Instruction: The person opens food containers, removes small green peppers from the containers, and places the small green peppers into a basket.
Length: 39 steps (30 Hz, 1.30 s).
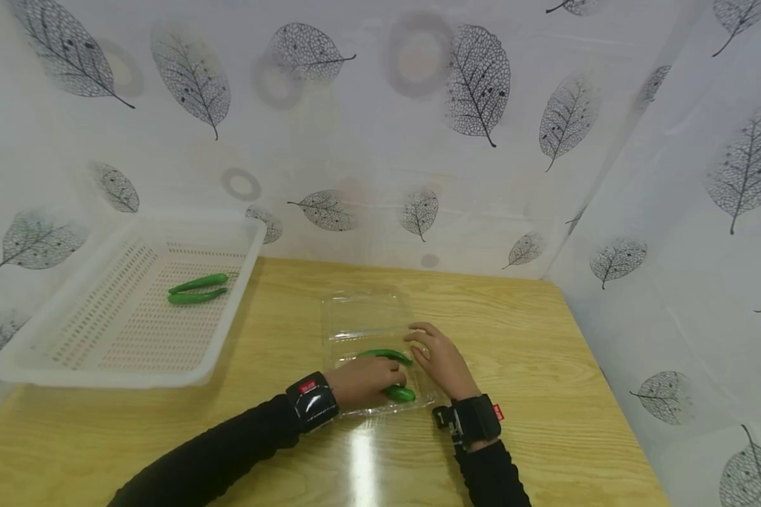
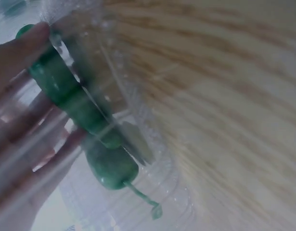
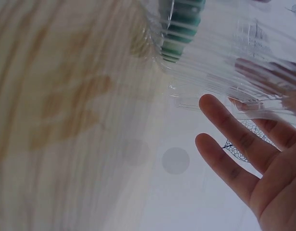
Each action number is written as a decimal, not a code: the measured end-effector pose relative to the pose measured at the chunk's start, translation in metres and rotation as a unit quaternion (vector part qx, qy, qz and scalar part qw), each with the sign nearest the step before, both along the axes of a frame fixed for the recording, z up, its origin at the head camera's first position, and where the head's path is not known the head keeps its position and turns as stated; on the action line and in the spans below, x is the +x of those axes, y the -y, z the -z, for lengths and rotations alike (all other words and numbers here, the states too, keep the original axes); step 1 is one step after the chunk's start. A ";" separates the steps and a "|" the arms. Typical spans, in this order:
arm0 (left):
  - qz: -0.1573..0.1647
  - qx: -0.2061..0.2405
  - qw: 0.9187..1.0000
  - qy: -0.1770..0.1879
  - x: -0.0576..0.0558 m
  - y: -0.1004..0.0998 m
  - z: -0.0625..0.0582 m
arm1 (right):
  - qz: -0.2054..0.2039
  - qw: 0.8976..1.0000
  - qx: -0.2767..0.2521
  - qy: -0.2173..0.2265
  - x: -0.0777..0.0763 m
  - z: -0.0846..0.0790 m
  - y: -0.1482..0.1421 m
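Note:
A clear plastic clamshell box (image 1: 363, 313) lies on the table with its lid folded back. My left hand (image 1: 363, 382) reaches into its base and grips a green chili pepper (image 1: 399, 393) near the front. In the left wrist view, fingers lie along the green pepper (image 2: 73, 91), seen through the plastic wall; its stem points away from the hand. Behind it in the box lies another green pepper (image 1: 387, 354). At the box's right side is my right hand (image 1: 442, 360), fingers spread and slightly bent. The right wrist view shows that hand (image 3: 263, 168) holding nothing, beside the clear wall.
A white perforated basket (image 1: 234, 331) stands at the left of the table, with two green peppers (image 1: 196, 298) inside. The wood-grain table (image 1: 514, 338) meets a leaf-patterned curtain (image 1: 368, 162) at the back and right. Black bands are on both wrists.

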<state>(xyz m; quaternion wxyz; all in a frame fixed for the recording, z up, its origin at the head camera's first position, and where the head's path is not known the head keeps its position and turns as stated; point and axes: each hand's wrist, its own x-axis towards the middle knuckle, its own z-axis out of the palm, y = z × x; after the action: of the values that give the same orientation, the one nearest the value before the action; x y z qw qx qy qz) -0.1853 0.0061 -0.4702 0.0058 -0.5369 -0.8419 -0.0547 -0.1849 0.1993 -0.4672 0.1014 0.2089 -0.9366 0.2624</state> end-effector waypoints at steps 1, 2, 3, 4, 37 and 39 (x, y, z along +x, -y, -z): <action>-0.001 0.000 1.000 0.002 0.000 0.000 0.000 | 0.000 1.000 0.000 0.000 0.000 0.000 0.000; -0.001 -0.001 1.000 0.001 0.000 0.001 0.000 | 0.000 1.000 0.001 0.000 0.000 0.000 0.000; -0.001 -0.002 1.000 -0.002 -0.001 0.001 0.001 | 0.000 1.000 0.001 -0.001 0.000 0.000 0.001; -0.002 -0.003 1.000 -0.003 -0.001 0.001 0.001 | 0.000 1.000 0.001 -0.001 0.000 0.000 0.001; -0.013 0.048 0.997 -0.051 0.004 0.006 -0.021 | -0.002 1.000 0.005 -0.018 -0.001 0.001 -0.001; -0.019 0.044 0.998 -0.047 0.004 0.009 -0.024 | -0.002 1.000 0.006 -0.018 -0.001 0.001 -0.001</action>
<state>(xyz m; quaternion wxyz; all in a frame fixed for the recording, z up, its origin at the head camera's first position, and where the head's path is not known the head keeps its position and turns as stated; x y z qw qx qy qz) -0.1811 -0.0026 -0.4459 0.0702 -0.5222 -0.8473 -0.0659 -0.1855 0.2003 -0.4683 0.1166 0.2160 -0.9359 0.2527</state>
